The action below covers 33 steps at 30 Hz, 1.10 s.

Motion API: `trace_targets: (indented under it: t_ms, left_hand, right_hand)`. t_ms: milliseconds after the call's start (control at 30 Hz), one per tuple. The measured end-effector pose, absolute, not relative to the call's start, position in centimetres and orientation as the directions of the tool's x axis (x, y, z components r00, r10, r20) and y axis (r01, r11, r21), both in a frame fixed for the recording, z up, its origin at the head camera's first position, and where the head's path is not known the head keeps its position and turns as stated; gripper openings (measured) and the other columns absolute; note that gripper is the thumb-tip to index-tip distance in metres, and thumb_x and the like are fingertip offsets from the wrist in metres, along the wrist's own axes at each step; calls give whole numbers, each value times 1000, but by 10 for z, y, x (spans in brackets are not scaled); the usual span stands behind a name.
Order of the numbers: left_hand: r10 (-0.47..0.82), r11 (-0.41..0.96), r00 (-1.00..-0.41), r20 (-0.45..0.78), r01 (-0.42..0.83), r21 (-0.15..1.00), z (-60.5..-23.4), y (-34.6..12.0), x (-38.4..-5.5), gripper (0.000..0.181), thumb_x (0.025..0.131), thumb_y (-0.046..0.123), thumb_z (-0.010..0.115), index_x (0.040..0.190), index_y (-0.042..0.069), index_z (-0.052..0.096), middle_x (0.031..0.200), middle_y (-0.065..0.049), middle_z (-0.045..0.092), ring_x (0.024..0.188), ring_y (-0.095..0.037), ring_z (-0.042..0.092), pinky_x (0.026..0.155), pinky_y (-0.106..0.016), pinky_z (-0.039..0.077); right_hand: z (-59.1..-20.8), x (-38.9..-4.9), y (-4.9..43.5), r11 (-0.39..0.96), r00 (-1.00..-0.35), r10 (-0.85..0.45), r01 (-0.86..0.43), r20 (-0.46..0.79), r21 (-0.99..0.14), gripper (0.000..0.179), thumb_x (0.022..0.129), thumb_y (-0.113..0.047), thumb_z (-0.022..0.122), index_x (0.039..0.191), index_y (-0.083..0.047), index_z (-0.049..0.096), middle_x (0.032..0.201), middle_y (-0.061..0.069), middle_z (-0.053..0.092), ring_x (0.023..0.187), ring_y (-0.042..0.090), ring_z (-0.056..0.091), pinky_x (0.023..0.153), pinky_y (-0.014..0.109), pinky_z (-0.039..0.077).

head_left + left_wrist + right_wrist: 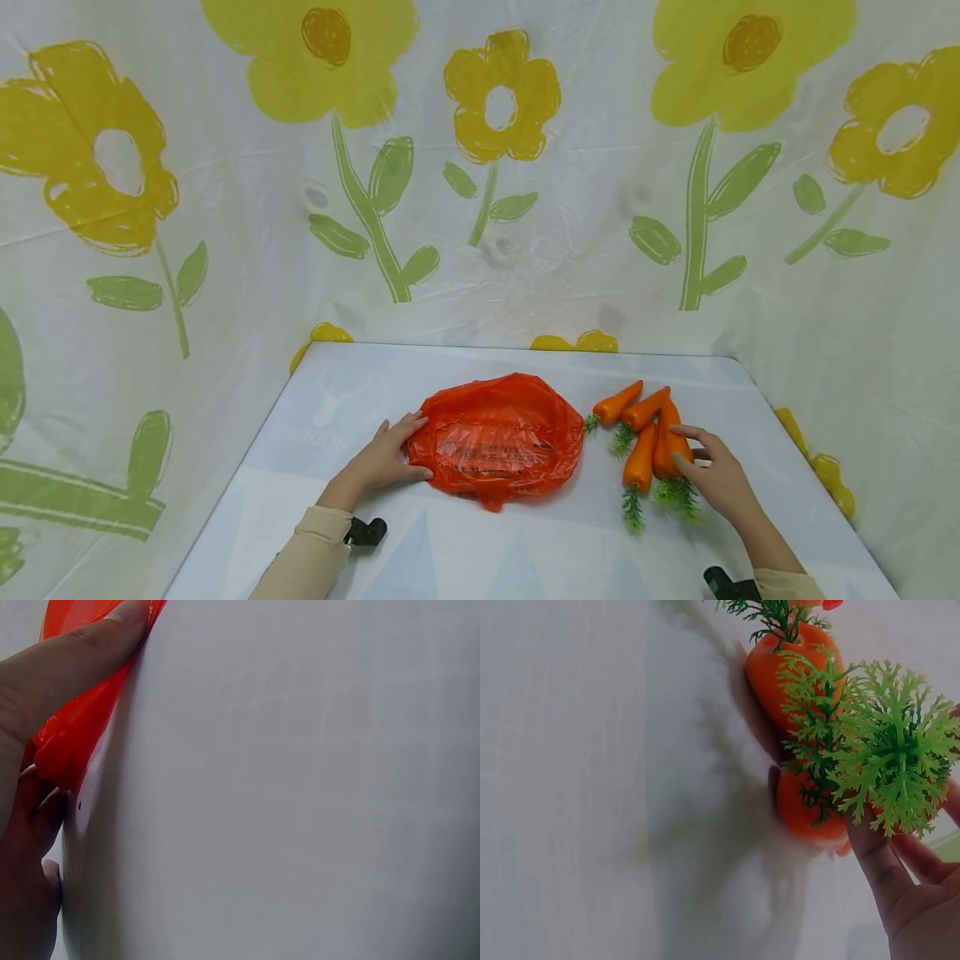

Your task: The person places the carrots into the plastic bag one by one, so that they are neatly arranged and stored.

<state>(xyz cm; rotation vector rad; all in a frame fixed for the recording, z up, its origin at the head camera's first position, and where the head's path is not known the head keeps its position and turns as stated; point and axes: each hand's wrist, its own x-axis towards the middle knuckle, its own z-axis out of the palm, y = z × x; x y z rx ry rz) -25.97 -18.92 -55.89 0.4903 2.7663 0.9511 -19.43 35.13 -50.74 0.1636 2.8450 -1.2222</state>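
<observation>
A crumpled red plastic bag [498, 433] with dark printing lies mid-table in the head view. At its left end my left hand [393, 454] grips the edge, thumb low and fingers higher up. The left wrist view shows the thumb on the red plastic bag [86, 712], with the other fingers partly hidden. To the right of the bag lies a cluster of several orange toy carrots [639, 458] with green leafy tops. My right hand [716, 475] holds a carrot [664, 450] at the cluster's right side between thumb and fingers. Its feathery leaves [900, 750] cover part of the fingers in the right wrist view.
The white table [360, 533] has faint printed patterns and a far edge close to a hanging curtain [480, 283] with yellow flowers. Dark wrist-camera mounts [367, 532] sit at both sleeves.
</observation>
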Motion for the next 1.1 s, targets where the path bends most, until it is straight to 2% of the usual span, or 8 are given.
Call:
trace_targets:
  t_ms: [200, 467, 900, 1100]
  left_hand:
    - [368, 747, -928, -63, 255, 614, -558, -189, -259, 97, 77, 46, 87, 156, 14, 42, 164, -9, 33, 154, -32, 21, 124, -59, 6]
    - [353, 746, -933, -72, 234, 623, -558, -189, -259, 96, 77, 47, 86, 156, 15, 43, 164, -9, 33, 154, -36, 18, 122, -64, 11]
    - [363, 739, -930, -54, 252, 624, -558, -189, -260, 95, 78, 49, 85, 155, 12, 43, 164, -11, 34, 154, -35, 20, 123, -62, 7]
    - [356, 741, -933, -58, 243, 626, -558, -189, -260, 95, 78, 50, 85, 155, 13, 44, 164, -11, 34, 154, -36, 19, 122, -63, 9]
  right_hand:
    - [-507, -197, 344, 680, -993, 82, 121, -89, -723, 54, 103, -31, 60, 149, -8, 46, 156, 30, 29, 127, 52, 44, 94, 60, 54]
    - [-509, -200, 338, 685, -998, 45, 68, -51, -725, 53, 102, -34, 62, 147, -9, 48, 154, 28, 32, 124, 49, 47, 93, 57, 55]
    - [-510, -206, 324, 654, -1000, -3, -14, 16, -756, 48, 102, -30, 62, 145, -11, 52, 156, 27, 34, 124, 49, 46, 93, 61, 52]
    - [-512, -210, 316, 614, -1000, -3, 2, -5, -790, 49, 102, -32, 61, 146, -11, 51, 158, 27, 31, 129, 47, 44, 100, 65, 46]
